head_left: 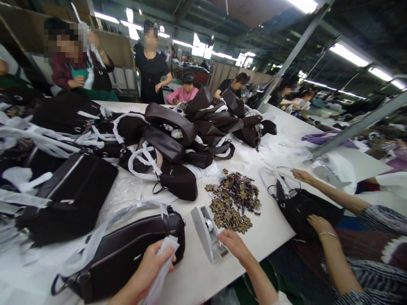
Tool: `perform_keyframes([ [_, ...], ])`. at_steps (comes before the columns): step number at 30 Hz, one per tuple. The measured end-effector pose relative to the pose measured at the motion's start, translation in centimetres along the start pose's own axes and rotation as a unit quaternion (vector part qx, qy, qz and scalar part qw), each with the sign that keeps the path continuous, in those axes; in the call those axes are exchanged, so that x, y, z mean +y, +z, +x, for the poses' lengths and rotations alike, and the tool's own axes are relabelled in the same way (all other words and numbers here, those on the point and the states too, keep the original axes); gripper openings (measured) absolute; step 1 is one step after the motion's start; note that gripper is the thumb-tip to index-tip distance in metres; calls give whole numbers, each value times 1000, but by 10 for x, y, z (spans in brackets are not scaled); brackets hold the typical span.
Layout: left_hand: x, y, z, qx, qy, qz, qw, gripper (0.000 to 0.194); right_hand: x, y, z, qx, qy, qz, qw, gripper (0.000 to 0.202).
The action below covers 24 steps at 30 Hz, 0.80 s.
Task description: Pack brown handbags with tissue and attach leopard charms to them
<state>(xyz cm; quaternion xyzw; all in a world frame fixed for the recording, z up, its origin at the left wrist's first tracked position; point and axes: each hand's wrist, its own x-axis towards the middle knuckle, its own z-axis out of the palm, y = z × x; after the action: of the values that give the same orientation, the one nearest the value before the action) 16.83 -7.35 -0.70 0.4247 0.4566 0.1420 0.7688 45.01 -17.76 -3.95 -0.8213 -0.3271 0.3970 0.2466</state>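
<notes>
Paper strip (pixel 163 264), white and crumpled, sits pinched between thumb and fingers of our left hand (pixel 151 263), closed firmly around it just over the near end of a dark bag (pixel 127 250) lying on the white table (pixel 197 275) in front of us. Our right hand (pixel 235 245) reaches to the front lip of the tape dispenser (pixel 208 233), fingers curled loosely at the cutter; whether a tape end is already between the fingertips we cannot tell. We judge the likeliest slip to be at that cutter: a pull at a slant could tear the tape crooked or let it fold back on itself, and fingertips pressed this close to the toothed edge could get nicked. The dispenser stands free and light on the table, so a hard tug may drag it toward the edge. The paper, held by one end only, could slide or crease against the bag while the other hand is busy. Just behind the dispenser lies a heap of small brown charms (pixel 233 199), near enough for a stray sleeve or sticky tape to catch some. To our right a co-worker's hands (pixel 314 222) rest on another black bag (pixel 305 207), close enough for elbows to meet. More bags (pixel 178 140) with white-wrapped handles are piled across the table, and other people stand at its far side.
</notes>
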Motion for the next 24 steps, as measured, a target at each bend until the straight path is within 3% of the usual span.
perform_keyframes([
  [14,6,3,-1,5,-11,-2,1000,30,-1,-10,-49,52,76,65,994,27],
  [24,-1,2,2,5,-4,-20,1000,28,57,19,-63,39,109,60,991,29],
])
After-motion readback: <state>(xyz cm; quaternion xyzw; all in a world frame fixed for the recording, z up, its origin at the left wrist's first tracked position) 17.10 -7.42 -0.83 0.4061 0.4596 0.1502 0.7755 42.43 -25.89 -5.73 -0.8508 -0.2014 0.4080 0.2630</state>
